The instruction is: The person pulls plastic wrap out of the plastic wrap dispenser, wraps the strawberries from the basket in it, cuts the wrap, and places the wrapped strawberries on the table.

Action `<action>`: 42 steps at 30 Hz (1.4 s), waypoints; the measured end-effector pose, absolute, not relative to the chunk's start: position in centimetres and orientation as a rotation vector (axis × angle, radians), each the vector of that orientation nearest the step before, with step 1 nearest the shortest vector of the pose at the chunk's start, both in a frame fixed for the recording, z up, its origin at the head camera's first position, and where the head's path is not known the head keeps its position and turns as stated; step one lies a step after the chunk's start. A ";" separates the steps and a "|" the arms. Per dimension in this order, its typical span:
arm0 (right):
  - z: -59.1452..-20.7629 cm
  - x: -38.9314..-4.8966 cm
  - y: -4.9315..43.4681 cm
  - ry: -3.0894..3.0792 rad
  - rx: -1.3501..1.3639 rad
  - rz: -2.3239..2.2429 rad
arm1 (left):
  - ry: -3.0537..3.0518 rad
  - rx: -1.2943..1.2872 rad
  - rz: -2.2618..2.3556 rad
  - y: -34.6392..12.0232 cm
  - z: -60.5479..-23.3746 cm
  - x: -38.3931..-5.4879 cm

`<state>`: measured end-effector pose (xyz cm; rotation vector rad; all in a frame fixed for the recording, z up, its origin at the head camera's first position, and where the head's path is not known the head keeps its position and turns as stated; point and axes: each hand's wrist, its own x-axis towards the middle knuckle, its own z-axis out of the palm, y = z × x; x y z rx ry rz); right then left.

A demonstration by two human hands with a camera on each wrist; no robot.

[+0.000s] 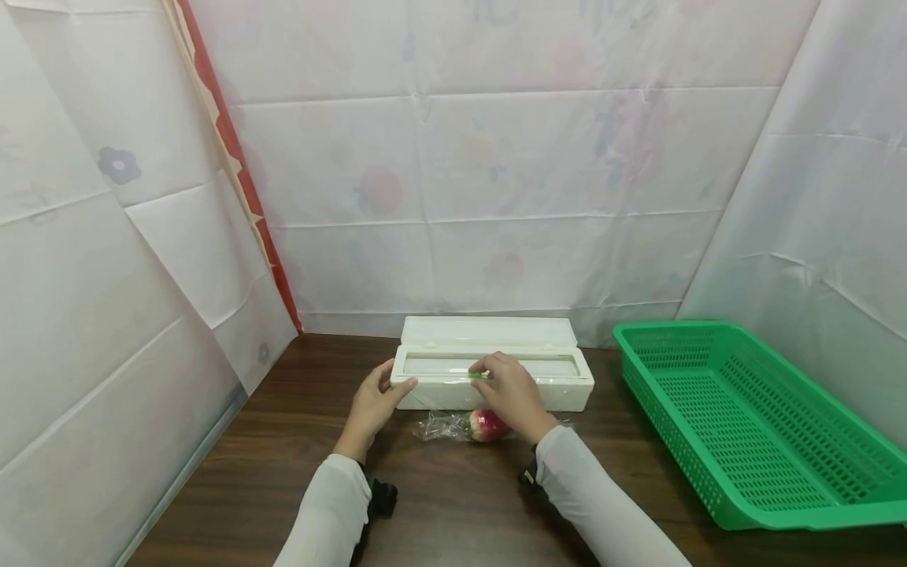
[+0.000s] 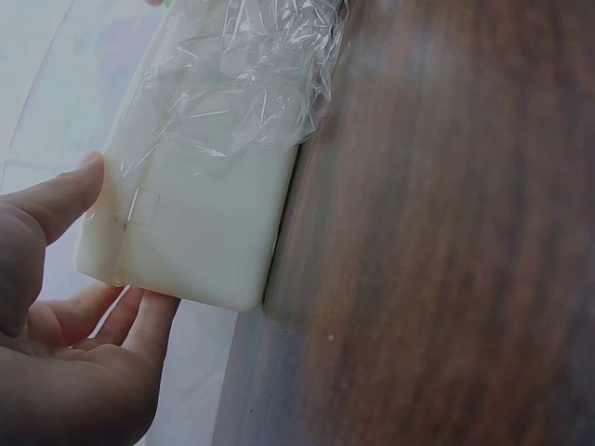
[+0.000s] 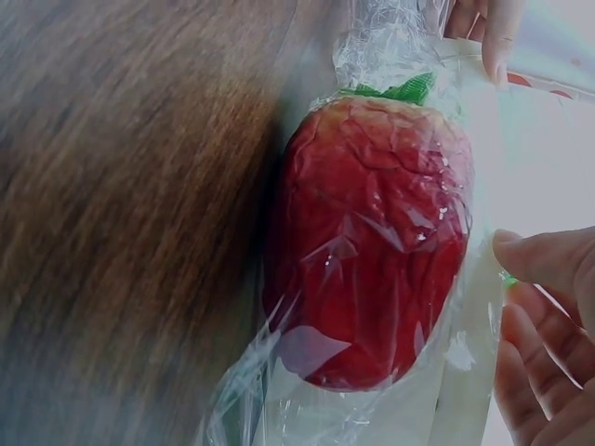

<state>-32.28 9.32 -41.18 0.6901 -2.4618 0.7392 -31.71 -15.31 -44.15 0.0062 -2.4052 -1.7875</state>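
Backdrop's white sheeting [image 1: 496, 268] on three sides, fold creases all over it, with some pretty faded prints — there's a blurry reddish round one [image 1: 381, 189] on the back part and a grey flower [image 1: 119, 165] over on the left. A ragged-edged red strip [image 1: 242, 165] slants down to the back-left corner. The table [image 1: 262, 449] is dark brown wood grain, and a big green plastic basket [image 1: 751, 441] sits at the right — holes everywhere, sloped sides.

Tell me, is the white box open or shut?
Open: the box has its lid tipped back behind it, leaving the sunken top uncovered.
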 end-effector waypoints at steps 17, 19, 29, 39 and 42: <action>-41.0 -32.3 9.2 -2.459 0.731 0.711 | -2.402 0.006 -1.791 -15.3 -44.1 -31.8; -41.0 -32.3 9.2 -2.459 0.733 0.718 | -2.406 0.006 -1.791 -15.3 -44.2 -31.8; -41.0 -32.2 9.0 -2.486 0.730 0.676 | -2.411 0.003 -1.787 -15.4 -44.4 -31.7; -41.0 -32.2 8.9 -2.489 0.748 0.635 | -2.436 -0.008 -1.776 -15.7 -44.5 -31.8; -40.9 -32.3 8.9 -2.494 0.759 0.612 | -2.449 -0.019 -1.776 -15.8 -44.6 -31.8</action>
